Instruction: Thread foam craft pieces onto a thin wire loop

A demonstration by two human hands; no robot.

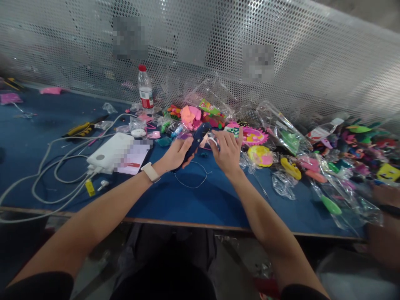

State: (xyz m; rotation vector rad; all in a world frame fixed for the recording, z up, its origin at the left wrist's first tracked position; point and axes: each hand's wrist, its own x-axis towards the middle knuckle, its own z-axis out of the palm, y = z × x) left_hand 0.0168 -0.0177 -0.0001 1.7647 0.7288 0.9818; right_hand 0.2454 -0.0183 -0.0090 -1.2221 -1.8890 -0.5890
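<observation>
My left hand (178,153) is wrapped round a dark blue handheld tool (197,141) with a thick, slightly bent body; its exact kind is unclear. The tool slants up and to the right, its far end close to the fingertips of my right hand. My right hand (227,151) is palm down, thumb and forefinger close together by that end. Whatever lies between those two fingers is too small to make out; the other fingers are stretched. Below the tool, a thin wire loop (191,186) lies on the blue tabletop (200,208).
A white power bank (111,152) with cables and a phone (134,157) are at left. Yellow-black pliers (81,129) and a red-capped bottle (145,89) stand farther back. Colourful foam pieces (261,156) and plastic bags cover the right side. Another person's wrist (387,204) shows far right.
</observation>
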